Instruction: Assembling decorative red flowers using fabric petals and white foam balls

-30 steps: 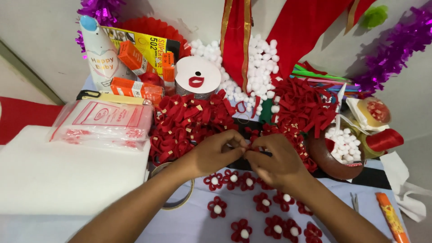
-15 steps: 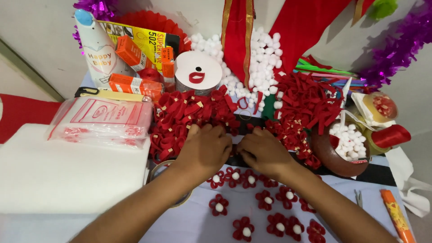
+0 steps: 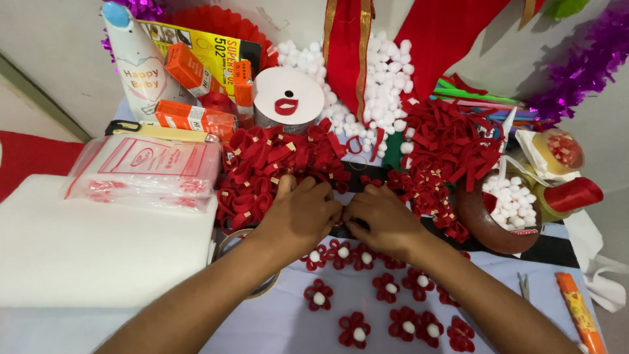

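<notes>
My left hand (image 3: 298, 213) and my right hand (image 3: 383, 219) rest knuckles-up and side by side at the near edge of a heap of folded red ribbon loops (image 3: 275, 164). Their fingertips meet in the middle, curled around something small that the fingers hide. Just below the hands lie several finished red ribbon flowers with white pompom centres (image 3: 354, 328) on the pale cloth. A second heap of red loops (image 3: 452, 147) spreads to the right of my right hand.
White pompoms (image 3: 386, 72) pile at the back; a brown bowl (image 3: 485, 226) of them sits right. Orange glue boxes (image 3: 193, 118), a plastic bag (image 3: 144, 167), a tape roll (image 3: 229, 242), white foam sheet (image 3: 85, 242), scissors (image 3: 524, 285) and an orange tube (image 3: 576, 311) lie around.
Both hands moved forward from the flowers to the edge of the ribbon heap and turned knuckles-up; the thin piece seen between the fingers a second ago is hidden.
</notes>
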